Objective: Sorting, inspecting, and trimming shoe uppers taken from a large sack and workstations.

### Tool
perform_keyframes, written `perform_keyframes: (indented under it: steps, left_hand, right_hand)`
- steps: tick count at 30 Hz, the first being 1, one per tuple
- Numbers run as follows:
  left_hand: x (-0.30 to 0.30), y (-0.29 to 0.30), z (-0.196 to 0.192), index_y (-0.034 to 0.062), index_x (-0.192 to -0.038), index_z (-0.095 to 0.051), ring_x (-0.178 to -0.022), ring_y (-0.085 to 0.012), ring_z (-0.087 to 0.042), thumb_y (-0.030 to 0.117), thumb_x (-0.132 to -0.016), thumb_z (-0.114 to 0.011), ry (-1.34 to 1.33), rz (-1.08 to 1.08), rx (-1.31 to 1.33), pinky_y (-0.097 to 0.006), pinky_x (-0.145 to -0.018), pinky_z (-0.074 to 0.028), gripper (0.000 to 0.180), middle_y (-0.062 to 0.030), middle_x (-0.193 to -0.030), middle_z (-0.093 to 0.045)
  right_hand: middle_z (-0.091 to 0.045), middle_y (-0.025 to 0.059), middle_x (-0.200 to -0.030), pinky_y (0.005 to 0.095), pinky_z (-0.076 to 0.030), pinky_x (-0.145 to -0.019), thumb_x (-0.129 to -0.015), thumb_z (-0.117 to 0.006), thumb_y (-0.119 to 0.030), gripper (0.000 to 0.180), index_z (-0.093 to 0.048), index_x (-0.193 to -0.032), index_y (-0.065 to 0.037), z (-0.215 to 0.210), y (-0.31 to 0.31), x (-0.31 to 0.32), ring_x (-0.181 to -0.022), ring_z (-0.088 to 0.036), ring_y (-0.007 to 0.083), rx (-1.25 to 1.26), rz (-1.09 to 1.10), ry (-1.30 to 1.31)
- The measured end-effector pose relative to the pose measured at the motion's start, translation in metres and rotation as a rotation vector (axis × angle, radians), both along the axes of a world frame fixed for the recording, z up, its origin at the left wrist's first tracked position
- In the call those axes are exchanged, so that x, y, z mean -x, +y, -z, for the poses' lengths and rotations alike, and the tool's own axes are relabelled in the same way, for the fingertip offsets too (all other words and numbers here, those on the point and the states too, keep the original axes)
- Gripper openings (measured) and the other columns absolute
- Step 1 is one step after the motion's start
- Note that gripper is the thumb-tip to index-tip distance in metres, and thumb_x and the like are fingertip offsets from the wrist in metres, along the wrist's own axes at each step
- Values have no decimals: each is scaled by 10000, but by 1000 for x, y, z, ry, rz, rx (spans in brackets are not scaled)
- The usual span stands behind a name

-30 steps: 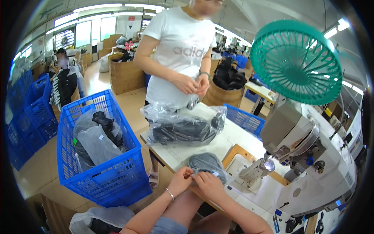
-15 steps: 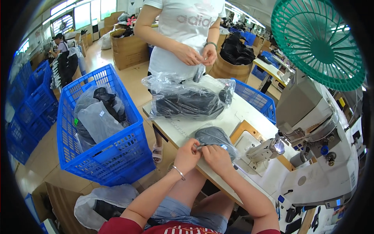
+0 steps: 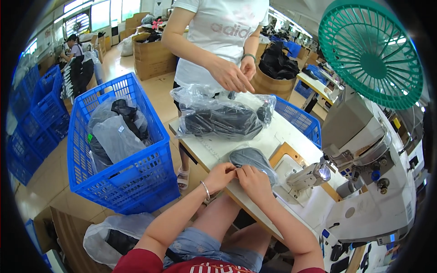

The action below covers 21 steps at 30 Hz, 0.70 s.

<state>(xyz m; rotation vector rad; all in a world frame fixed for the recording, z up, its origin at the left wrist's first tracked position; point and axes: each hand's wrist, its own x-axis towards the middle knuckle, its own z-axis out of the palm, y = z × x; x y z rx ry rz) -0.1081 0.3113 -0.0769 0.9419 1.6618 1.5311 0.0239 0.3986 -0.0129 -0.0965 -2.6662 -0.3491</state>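
Observation:
My left hand (image 3: 221, 176) and my right hand (image 3: 254, 183) meet at the table's near edge, fingertips pinched close together. What they pinch is hidden behind the fingers. Just beyond them lies a dark grey item in a clear plastic bag (image 3: 249, 159), its near end touching my right fingers. Farther back on the white table (image 3: 205, 152) sits a larger clear bag of black goods (image 3: 223, 120). Across the table stands a person in a white shirt, one hand (image 3: 232, 77) stretched over that larger bag.
A sewing machine (image 3: 314, 175) with a lit lamp stands right of my hands, a green fan (image 3: 373, 66) above it. Stacked blue crates (image 3: 118, 182) holding bagged goods are at my left. Another blue crate (image 3: 298, 120) is behind the table. A white sack (image 3: 107, 239) lies low left.
The other person's hands have parted, and one now reaches down toward the large bag. My hands have drawn closer together at the small bag's near end. The view has shifted slightly.

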Motion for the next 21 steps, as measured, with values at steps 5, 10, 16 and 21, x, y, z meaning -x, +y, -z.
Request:
perform_keyframes:
  steps: [5,10,16,21]
  left_hand:
    - [-6,-6,23,-8,-917,-645,-681,-195,-623,69,-828,-620,116,-95,-79,-299,-662,-495,120,-145,-775,-661]
    - [-24,-30,19,8,-931,-631,-637,-133,-533,-3,-820,-617,530,-292,-135,-262,-588,-454,113,-80,-791,-618]
    - [-34,-31,3,30,-1056,-604,-804,-304,-611,-7,-805,-595,334,-299,-102,-366,-705,-513,254,-138,-921,-615]
    - [-39,-42,-24,88,-1177,-619,-851,-279,-558,-24,-731,-550,1064,-297,-182,-384,-763,-459,465,-98,-927,-597]
  right_hand:
    - [-519,37,-791,279,-481,-677,-737,-600,-138,135,-564,-850,-72,17,-12,-3,-800,-581,166,-45,-4,54]
    - [-567,48,-908,286,-468,-708,-741,-594,-119,220,-608,-945,-34,47,-34,-12,-858,-579,171,24,4,229]
    - [-612,76,-1052,323,-497,-803,-729,-611,-76,303,-642,-1023,-9,57,-43,-12,-952,-608,219,171,47,308]
    - [-607,88,-1035,347,-490,-827,-712,-616,-91,303,-647,-1000,3,62,-42,-16,-990,-590,226,234,7,319]
